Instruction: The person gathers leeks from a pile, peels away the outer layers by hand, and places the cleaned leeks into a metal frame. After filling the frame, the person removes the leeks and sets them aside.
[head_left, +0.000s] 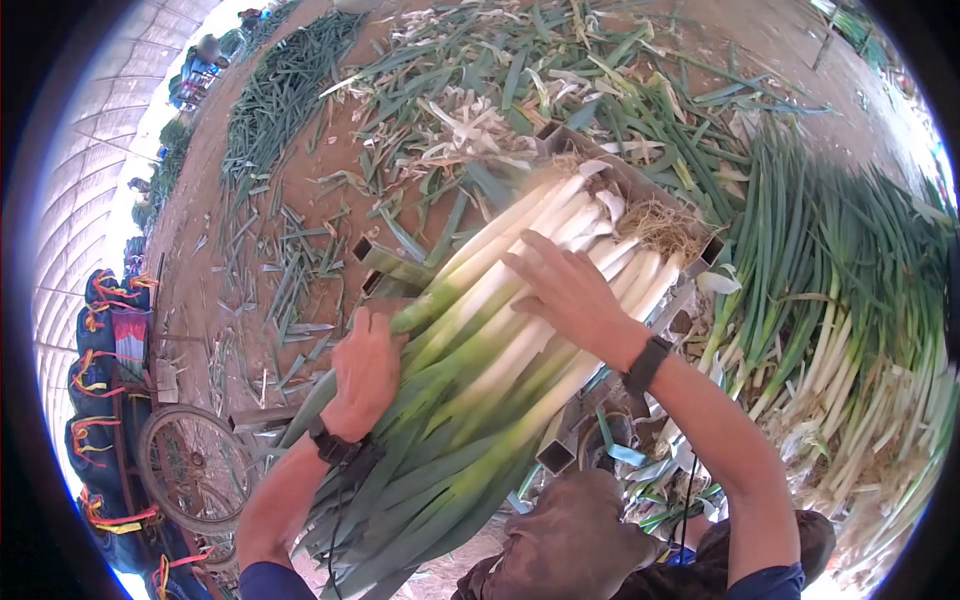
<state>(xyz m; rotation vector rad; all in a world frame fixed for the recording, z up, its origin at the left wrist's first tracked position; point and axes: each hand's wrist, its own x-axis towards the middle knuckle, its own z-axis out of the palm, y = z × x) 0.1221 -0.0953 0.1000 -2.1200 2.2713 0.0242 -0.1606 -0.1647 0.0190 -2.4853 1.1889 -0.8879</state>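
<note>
A thick pile of large green onions [520,345] lies slantwise in front of me across a metal frame. The white stalks and roots point to the upper right, and the green leaves hang toward the lower left. My left hand [365,370] is at the pile's left edge, its fingers curled round a green onion stalk [415,313] there. My right hand [568,298] rests on top of the white stalks with its fingers spread, gripping none of them. Tangled dry roots [665,230] show at the far end, against the metal bar [640,185].
More green onions [820,290] are heaped on the right. Trimmed leaves [480,110] litter the ground ahead, with a pile of green leaves [285,85] at upper left. A spoked wheel [195,460] and dark tied bundles [95,400] stand on the left.
</note>
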